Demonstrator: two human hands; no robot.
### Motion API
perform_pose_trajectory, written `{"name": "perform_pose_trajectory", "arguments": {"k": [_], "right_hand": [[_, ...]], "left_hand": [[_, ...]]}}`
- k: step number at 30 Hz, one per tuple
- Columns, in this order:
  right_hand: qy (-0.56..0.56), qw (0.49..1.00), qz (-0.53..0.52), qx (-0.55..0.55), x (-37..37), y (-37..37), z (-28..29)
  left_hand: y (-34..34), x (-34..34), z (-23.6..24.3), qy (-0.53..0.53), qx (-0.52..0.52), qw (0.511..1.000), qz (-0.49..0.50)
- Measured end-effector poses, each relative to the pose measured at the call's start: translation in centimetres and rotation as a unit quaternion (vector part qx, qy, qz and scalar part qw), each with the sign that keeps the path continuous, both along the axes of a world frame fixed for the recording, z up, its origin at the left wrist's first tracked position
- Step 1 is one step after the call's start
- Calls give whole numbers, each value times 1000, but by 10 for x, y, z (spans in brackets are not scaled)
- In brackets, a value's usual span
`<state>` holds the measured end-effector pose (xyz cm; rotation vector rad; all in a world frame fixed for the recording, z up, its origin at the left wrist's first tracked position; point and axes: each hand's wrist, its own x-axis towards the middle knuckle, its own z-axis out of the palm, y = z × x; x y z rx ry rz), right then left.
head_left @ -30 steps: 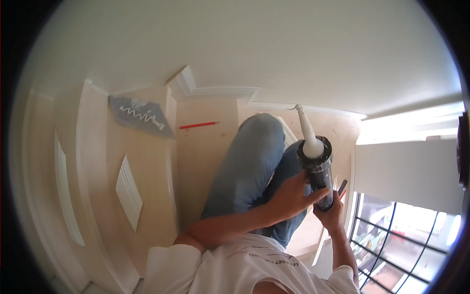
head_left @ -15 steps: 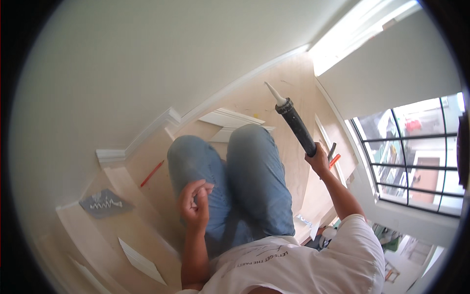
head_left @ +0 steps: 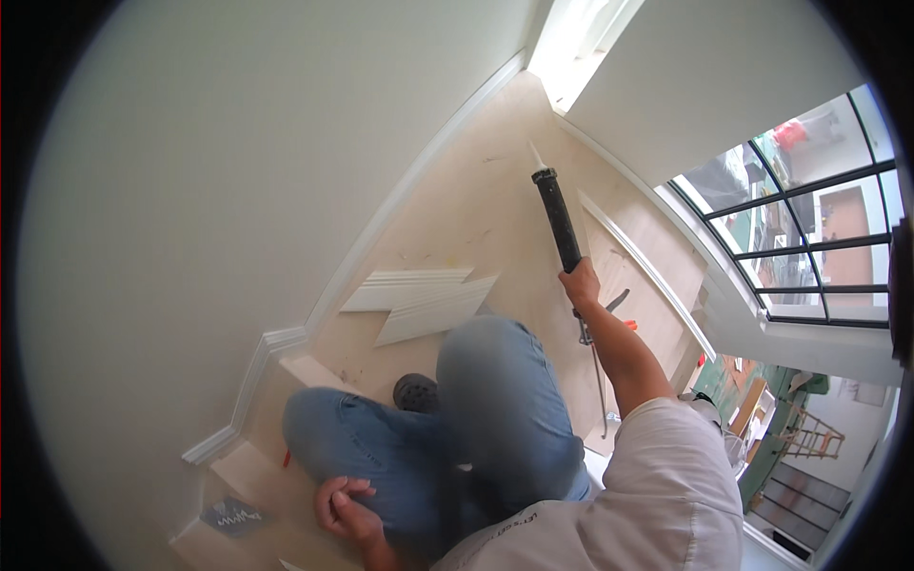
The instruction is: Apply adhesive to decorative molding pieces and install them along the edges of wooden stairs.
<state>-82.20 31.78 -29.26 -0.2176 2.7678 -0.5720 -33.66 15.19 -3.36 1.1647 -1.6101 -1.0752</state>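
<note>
My right hand [head_left: 581, 282] is closed round the rear of a black caulking gun [head_left: 558, 217], held out ahead of me over the floor. Its pale tapered nozzle [head_left: 537, 157] points away from me, its tip above the boards. The gun's handle and rod show behind the hand, toward my forearm. My left hand [head_left: 345, 509] lies by my left thigh, fingers loosely curled, with nothing visible in it. Ahead of my knees, white moulding offcuts [head_left: 433, 309] with slanted ends lie overlapping on the wooden floor [head_left: 495, 228].
White skirting [head_left: 405, 205] follows the wall on the left and steps down beside the stair. A long white strip [head_left: 647, 271] lies on the floor at right, near a black-framed window [head_left: 800, 219]. A grey patterned piece [head_left: 233, 514] is at lower left. My dark shoe [head_left: 416, 392] stands between my legs.
My view has swung to the right. The caulking gun, still in my right hand, now points more directly ahead. My left hand has lowered beside the thigh, and my left knee has tipped outward.
</note>
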Motion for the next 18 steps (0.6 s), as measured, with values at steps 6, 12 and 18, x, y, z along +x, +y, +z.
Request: {"name": "perform_pose_trajectory", "arguments": {"k": [6,12,18], "right_hand": [[-13,998,-50,29,-33,-41,-18],[-7,997,-75,3,-38,-57,-18],[-15,999,26,43,-68,7,-53]], "left_hand": [[-1,-15,9,-56,-14,998,26],[5,-28,26,-88,5,996,17],[12,-16,-1,-17,124,992,30]]}}
